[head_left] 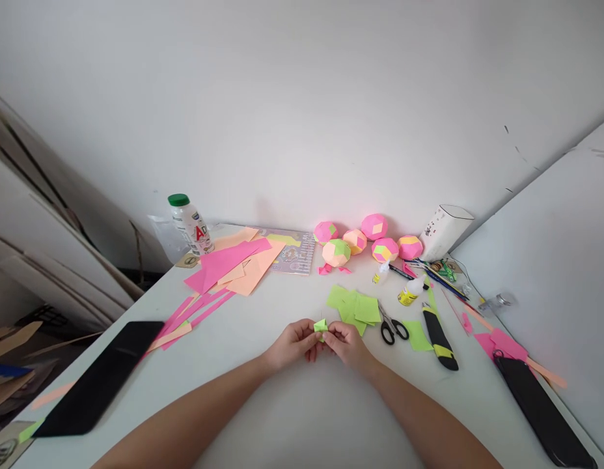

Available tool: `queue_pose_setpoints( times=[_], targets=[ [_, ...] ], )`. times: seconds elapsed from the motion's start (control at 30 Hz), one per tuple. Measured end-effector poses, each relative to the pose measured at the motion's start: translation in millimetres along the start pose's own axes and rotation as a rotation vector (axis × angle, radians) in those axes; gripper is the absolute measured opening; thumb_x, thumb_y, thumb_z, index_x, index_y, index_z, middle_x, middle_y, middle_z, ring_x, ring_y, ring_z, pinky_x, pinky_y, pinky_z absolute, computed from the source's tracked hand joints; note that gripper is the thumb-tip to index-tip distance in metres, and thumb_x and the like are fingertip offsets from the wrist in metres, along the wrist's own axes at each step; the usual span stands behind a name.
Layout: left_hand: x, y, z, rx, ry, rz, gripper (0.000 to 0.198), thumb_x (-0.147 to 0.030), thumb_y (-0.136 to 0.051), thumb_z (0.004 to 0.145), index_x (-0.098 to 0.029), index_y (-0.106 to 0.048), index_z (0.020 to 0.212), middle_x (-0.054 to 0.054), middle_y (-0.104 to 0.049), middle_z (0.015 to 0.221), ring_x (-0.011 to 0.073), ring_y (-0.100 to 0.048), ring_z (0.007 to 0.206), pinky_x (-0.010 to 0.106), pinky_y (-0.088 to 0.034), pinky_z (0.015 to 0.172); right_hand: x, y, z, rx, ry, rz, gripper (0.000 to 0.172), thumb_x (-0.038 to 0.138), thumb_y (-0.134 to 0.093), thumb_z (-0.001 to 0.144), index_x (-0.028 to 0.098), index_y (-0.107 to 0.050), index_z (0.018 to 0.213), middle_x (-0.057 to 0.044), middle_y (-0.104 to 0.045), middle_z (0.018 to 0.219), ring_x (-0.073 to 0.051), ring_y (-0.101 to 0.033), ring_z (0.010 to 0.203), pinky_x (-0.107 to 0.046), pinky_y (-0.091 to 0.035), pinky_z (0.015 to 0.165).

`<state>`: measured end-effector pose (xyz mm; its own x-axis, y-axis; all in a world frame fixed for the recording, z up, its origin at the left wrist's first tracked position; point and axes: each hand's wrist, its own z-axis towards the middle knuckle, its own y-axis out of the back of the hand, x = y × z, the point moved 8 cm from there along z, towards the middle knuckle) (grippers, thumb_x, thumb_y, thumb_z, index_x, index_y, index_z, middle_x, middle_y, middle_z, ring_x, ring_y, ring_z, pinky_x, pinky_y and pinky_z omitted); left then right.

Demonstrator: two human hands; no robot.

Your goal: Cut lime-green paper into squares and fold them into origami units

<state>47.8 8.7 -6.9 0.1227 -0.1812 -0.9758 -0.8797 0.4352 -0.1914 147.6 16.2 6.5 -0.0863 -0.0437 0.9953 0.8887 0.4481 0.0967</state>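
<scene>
Between the fingertips of both hands is a small folded piece of green paper (321, 325), with a raised flap on top. My left hand (296, 341) pinches its left side, and my right hand (346, 343) pinches its right side. The undersides of the paper are hidden by the fingers. Just beyond my right hand lie several green paper squares (353, 306) in a loose overlapping pile. Black-handled scissors (394, 326) rest at the right of that pile, beside a single green square (418, 336).
Several faceted paper balls (374, 227) sit by the wall. Glue bottles (410, 291) and a black-and-yellow box cutter (439, 337) are on the right. Pink and orange sheets (224, 264), a white bottle (191, 225) and a black flat object (101, 378) occupy the left.
</scene>
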Motion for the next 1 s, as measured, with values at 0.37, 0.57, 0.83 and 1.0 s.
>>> queue_pose_setpoints(
  times=[0.37, 0.57, 0.83, 1.0],
  targets=[
    [2.0, 3.8, -4.2, -0.068, 0.068, 0.014, 0.042, -0.056, -0.060, 0.075, -0.015, -0.056, 0.073, -0.003, -0.057, 0.057, 0.0074, -0.047, 0.043, 0.021, -0.036, 0.046, -5.5, 0.2, -4.2, -0.011, -0.027, 0.001, 0.027, 0.038, -0.057, 0.081, 0.018, -0.049, 0.064, 0.005, -0.045, 0.055, -0.009, -0.036, 0.048, -0.022, -0.027, 0.045],
    [4.7, 3.8, -2.4, -0.046, 0.064, 0.051, 0.042, -0.057, -0.057, 0.076, -0.015, -0.055, 0.072, -0.003, -0.055, 0.057, 0.0075, -0.046, 0.042, 0.021, -0.034, 0.046, -5.2, 1.0, -4.6, -0.036, -0.047, -0.021, 0.029, 0.040, -0.058, 0.079, 0.017, -0.050, 0.064, 0.003, -0.048, 0.057, -0.009, -0.037, 0.049, -0.022, -0.030, 0.047],
    [1.3, 2.9, -3.9, -0.060, 0.064, 0.105, 0.045, -0.060, -0.055, 0.076, -0.017, -0.049, 0.069, -0.004, -0.055, 0.056, 0.0077, -0.045, 0.042, 0.021, -0.033, 0.045, 0.5, 0.3, -5.5, -0.026, -0.027, -0.038, 0.028, 0.040, -0.057, 0.080, 0.018, -0.051, 0.064, 0.004, -0.046, 0.056, -0.010, -0.039, 0.050, -0.023, -0.030, 0.048],
    [-0.3, 1.6, -4.3, -0.055, 0.050, 0.107, 0.042, -0.058, -0.056, 0.077, -0.018, -0.048, 0.068, -0.004, -0.055, 0.055, 0.0086, -0.047, 0.043, 0.022, -0.035, 0.046, -3.6, 0.1, -3.9, -0.004, -0.018, -0.043, 0.027, 0.038, -0.057, 0.080, 0.018, -0.049, 0.063, 0.005, -0.044, 0.056, -0.009, -0.035, 0.049, -0.022, -0.028, 0.046]
  ],
)
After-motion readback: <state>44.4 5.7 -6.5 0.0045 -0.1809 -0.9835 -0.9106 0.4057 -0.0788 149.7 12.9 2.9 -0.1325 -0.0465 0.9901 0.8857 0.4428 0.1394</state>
